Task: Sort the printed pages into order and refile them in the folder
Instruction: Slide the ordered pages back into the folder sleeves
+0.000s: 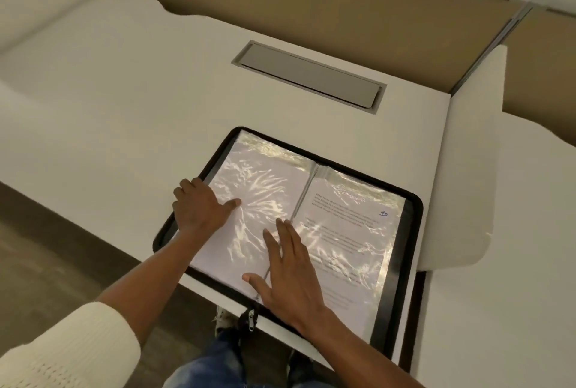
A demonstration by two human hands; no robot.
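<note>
— Which way does the folder [412, 232] lie?
— It lies open at the white desk's [124, 91] near edge, with the spine [304, 194] pointing to about 1 o'clock. There is one folder, black and zip-edged, and two glossy, crinkled sleeves. The right sleeve [367, 266] holds a printed page [343, 225].
— And the hands?
— The left hand [199, 203] pinches the left sleeve [265, 188] at its 9 o'clock edge. The right hand [290, 272] lies flat across the spine, fingers straight.

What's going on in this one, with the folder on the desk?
A person has a black zip folder lying open on the white desk, with both hands on its clear plastic sleeves. The left hand rests on the left sleeve near its outer edge, fingers bent there; whether they hold it cannot be told. The right hand lies flat, fingers straight, over the lower spine. The right sleeve holds a printed page marked 10 by hand.
</note>
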